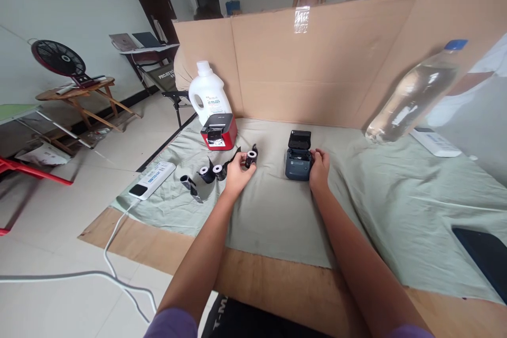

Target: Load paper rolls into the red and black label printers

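My left hand is closed on a small black roll with a white core, just above the cloth. To its left lie several more black rolls, some with loose strips trailing off. A dark portable label printer stands on the cloth with its lid raised. My right hand grips the printer's right side, the fingers partly hidden behind it. A red and black box-shaped printer sits beyond the rolls.
A white jug stands behind the red printer, before a cardboard wall. A large clear bottle leans at the right. A white power strip lies left, a dark phone right. People are beyond the cardboard.
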